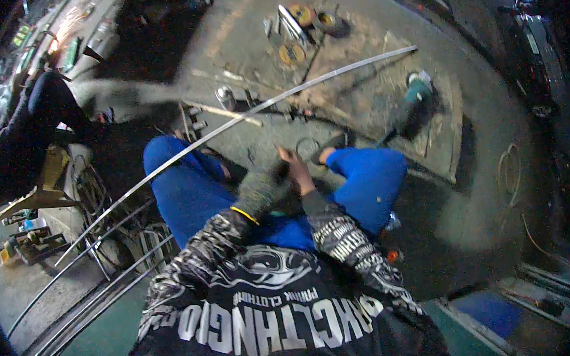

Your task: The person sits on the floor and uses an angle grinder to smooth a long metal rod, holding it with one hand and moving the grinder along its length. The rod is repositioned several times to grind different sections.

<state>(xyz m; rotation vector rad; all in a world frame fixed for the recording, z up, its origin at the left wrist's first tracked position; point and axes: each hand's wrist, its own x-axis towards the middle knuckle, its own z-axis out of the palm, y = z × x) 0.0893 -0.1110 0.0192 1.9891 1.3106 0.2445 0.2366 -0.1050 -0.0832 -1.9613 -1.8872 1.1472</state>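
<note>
My left hand (263, 188), in a grey knitted glove with a yellow cuff edge, meets my bare right hand (296, 169) between my bent knees. The gloved fingers look curled. On my right hand, one digit points away from me and the others look folded in. Something small and dark shows where the hands meet; I cannot make out what it is. A long, thin metal bar (245, 115) runs just beyond both hands, passing over or near my left knee; neither hand touches it.
A teal power tool, apparently an angle grinder (416, 94), lies on a worn board at the right. Grinding discs (292, 54) lie farther off. A metal can (225, 98) stands beyond the bar. More metal rods (97, 295) lie at left, near another person (23, 131) and bright sparks (68, 24).
</note>
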